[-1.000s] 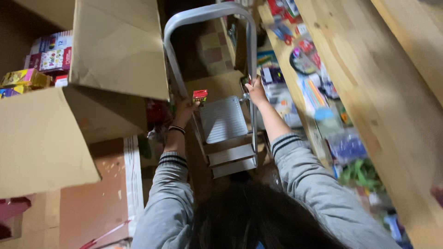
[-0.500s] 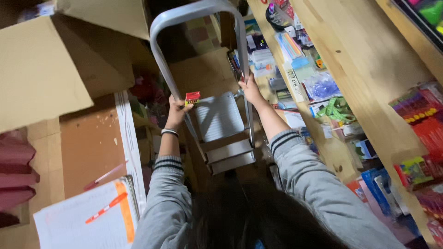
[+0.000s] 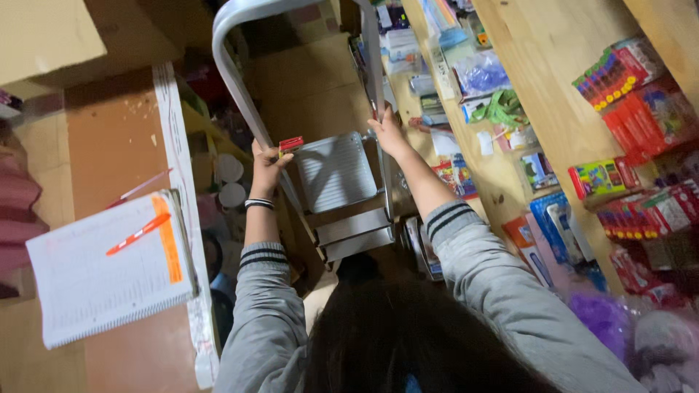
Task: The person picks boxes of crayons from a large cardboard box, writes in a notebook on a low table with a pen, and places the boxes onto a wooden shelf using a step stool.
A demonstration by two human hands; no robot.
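Both my arms in grey sleeves reach down to a grey metal step ladder [image 3: 336, 173]. My left hand [image 3: 268, 165] grips the ladder's left rail at the top step, just beside a small red catch [image 3: 291, 143]. My right hand [image 3: 388, 132] is closed around the right rail at the same height. The ladder's curved handrail [image 3: 231, 45] rises toward the top of the view. My dark hair fills the bottom middle and hides the ladder's lowest steps.
A spiral notebook [image 3: 102, 269] with an orange pen [image 3: 138, 233] lies on a brown counter [image 3: 109, 138] at left. Wooden shelves [image 3: 539, 80] at right hold packets of stationery and small toys. A cardboard box [image 3: 51, 36] sits at top left.
The view has swung left to right: the big cardboard boxes slid out at the left, the notebook and more shelf goods came in. Both hands stayed on the ladder rails.
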